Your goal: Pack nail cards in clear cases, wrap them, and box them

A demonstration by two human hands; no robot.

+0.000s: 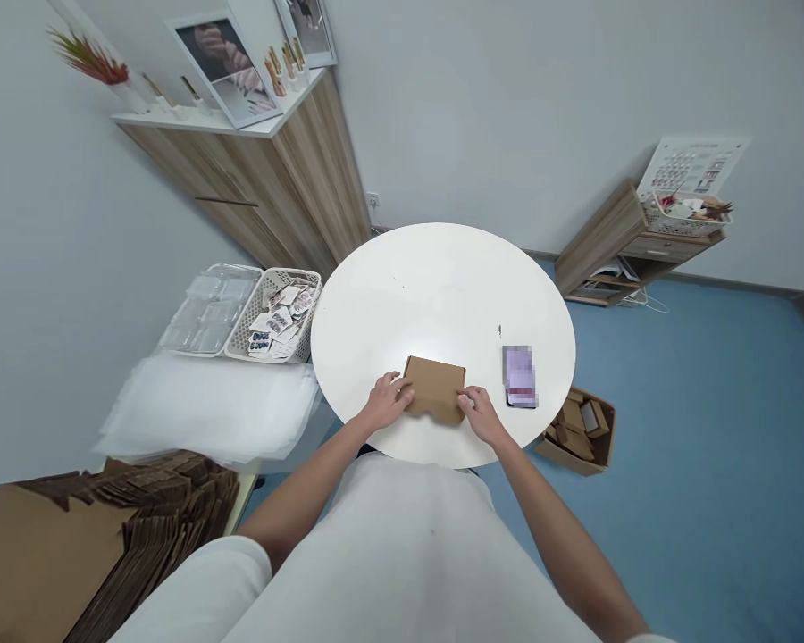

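Observation:
A small brown cardboard box (434, 384) lies closed on the round white table (435, 295), near its front edge. My left hand (387, 401) grips the box's left side, fingers curled against it. My right hand (481, 414) presses on the box's right front corner with fingers bent. A phone (519, 376) lies flat on the table just right of the box, apart from my right hand.
Left of the table stand a white basket (278, 314) of small printed packets, clear plastic trays (205, 308) and a stack of flat brown cardboard blanks (140, 509). An open carton (580, 430) of small boxes sits on the blue floor at the right. Wooden cabinets line the wall.

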